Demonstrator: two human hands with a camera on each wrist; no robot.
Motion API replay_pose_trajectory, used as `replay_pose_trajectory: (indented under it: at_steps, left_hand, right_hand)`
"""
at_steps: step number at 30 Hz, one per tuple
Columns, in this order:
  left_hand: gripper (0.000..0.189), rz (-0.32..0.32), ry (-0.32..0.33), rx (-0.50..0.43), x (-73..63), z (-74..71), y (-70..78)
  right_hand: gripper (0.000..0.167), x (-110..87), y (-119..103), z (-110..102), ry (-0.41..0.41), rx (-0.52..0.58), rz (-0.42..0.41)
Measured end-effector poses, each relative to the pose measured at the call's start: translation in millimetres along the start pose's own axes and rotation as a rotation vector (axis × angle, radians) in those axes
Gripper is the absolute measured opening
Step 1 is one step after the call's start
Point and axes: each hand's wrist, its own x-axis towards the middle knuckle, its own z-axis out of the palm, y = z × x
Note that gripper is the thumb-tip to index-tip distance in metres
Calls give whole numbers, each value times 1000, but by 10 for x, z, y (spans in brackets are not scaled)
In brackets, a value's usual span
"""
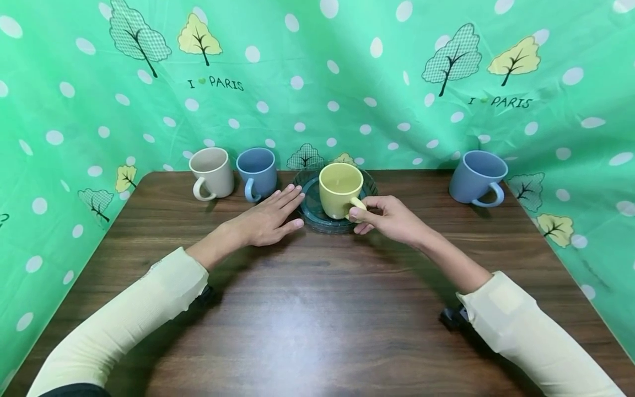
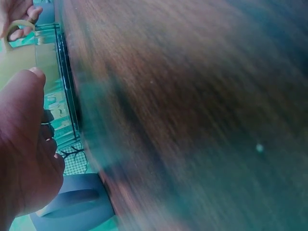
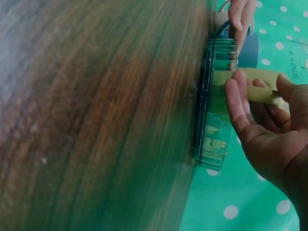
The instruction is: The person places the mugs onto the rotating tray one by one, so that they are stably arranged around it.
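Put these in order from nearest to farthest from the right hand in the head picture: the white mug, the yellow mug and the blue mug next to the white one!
1. Yellow mug: in the middle, its handle held by the right hand.
2. Blue mug: over on the left.
3. White mug: farthest left.

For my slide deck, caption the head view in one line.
Right hand gripping the handle of a yellow mug in a transparent dish, left hand alongside.

From the head we are facing forward and down over the worktop (image 1: 297, 309); from both wrists we are looking low, nearer, turned sideways, sharing the yellow mug (image 1: 341, 190).
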Motion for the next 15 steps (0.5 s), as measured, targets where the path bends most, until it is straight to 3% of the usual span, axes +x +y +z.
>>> replay_pose_trajectory:
  at_steps: [5,15]
  left_hand:
    - [75,-5,-2,3,5,-20,6]
    - [76,-5,-2,4,13,-4,2]
  right_hand:
    - [30,-7,-16,8,46,-62,-18]
    - [27,-14,24,-3,52,-21,-40]
